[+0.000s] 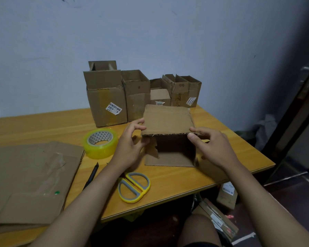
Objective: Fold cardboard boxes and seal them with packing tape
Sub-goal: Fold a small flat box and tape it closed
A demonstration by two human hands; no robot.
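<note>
A small brown cardboard box (168, 122) lies on its side on the wooden table (43, 125), its open mouth facing me with flaps spread. My left hand (130, 143) pinches the left corner of its upper panel. My right hand (212, 147) pinches the right corner of the same panel, thumb underneath. A roll of clear yellowish packing tape (101, 143) lies flat just left of my left hand.
Yellow and grey scissors (134, 188) lie near the table's front edge, a black pen or knife (92, 175) to their left. Flattened cardboard (30, 180) covers the left front. Several open-topped boxes (105, 102) stand at the back. More boxes (225, 195) lie on the floor at right.
</note>
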